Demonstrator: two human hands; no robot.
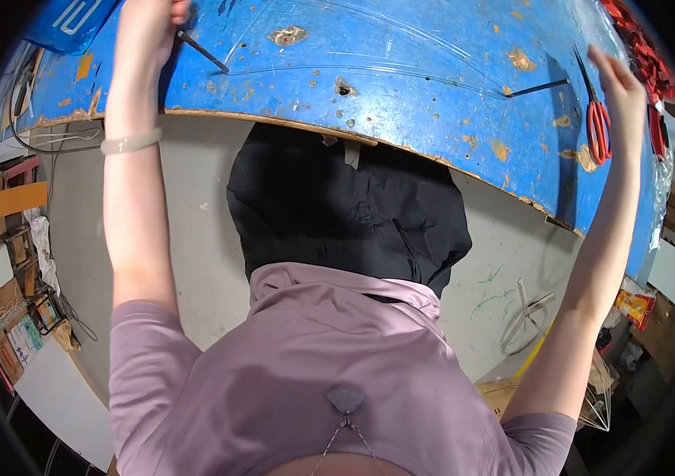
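At the top edge, my left hand (pixel 155 14) is partly cut off by the frame. Its visible fingers are curled, and whatever they hold, if anything, is hidden. A short black rod (pixel 204 52) lies just right of that wrist. My right hand (pixel 620 79) hovers over the right side of the blue table with its fingers stretched out and nothing seen in them. Beside it are scissors with red handles (pixel 598 131), blades pointing away from me. Another black rod (pixel 540 88) lies left of the scissors. A thin clear strand (pixel 369 68) runs between the two rods.
The worn blue tabletop (pixel 401 103) has chipped spots and a bare wooden front edge. A blue bag (pixel 68 28) sits at the far left. Red material (pixel 647 47) and red-handled pliers (pixel 657 131) are on the right. Boxes and clutter (pixel 16 278) stand at left.
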